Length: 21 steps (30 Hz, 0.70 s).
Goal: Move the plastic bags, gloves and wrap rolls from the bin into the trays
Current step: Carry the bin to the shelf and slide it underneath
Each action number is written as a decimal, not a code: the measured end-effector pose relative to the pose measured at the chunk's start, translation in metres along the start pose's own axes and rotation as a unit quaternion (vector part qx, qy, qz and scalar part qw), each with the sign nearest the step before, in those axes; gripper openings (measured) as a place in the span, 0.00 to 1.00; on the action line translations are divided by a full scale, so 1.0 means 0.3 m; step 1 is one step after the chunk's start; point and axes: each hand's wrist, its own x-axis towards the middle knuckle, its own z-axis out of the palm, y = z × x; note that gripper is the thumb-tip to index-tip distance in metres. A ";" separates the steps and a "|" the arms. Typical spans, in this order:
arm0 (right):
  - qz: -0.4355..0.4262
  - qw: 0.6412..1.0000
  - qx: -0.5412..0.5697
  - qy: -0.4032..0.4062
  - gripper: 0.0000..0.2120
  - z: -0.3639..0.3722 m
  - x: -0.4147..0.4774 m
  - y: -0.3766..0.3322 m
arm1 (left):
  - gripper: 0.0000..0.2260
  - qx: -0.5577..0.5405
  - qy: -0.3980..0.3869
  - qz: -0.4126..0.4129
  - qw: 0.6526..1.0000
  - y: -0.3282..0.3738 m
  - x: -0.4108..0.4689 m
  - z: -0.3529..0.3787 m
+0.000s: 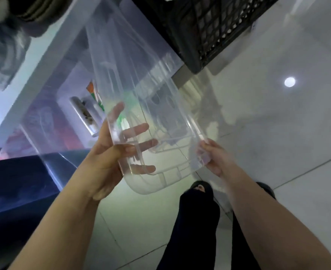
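1. Both hands grip the clear plastic bin (160, 106), tipped steeply with its ribbed base toward the camera.
2. Left hand (110, 152) clamps the bin's near-left corner, thumb on the outside, fingers (139, 128) spread behind the clear wall.
3. Right hand (215, 158) pinches the near-right corner, fingers closed on the rim.
4. A foil-coloured wrap roll (84, 115) lies in a clear tray (43, 121) to the left, seen partly through the bin.
5. A black lattice crate (209, 30) sits just beyond the bin.
6. Below: pale tiled floor (277, 133) and dark trouser legs (195, 221).
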 end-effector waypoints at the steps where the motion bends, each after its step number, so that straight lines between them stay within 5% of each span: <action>1: -0.007 1.000 0.006 -0.011 0.00 0.006 -0.036 -0.016 | 0.36 -0.014 -0.002 -0.002 1.000 0.005 -0.001 0.002; 7: -0.066 0.993 -0.066 0.077 0.12 0.022 -0.132 -0.149 | 0.35 -0.101 0.009 0.010 0.995 -0.016 -0.049 -0.001; 14: -0.109 0.984 -0.070 0.121 0.04 0.153 -0.191 -0.190 | 0.28 -0.160 0.037 0.022 0.986 -0.027 -0.110 -0.140; 21: -0.176 0.961 -0.127 0.171 0.12 0.355 -0.333 -0.200 | 0.27 -0.254 0.096 0.008 0.962 -0.067 -0.234 -0.319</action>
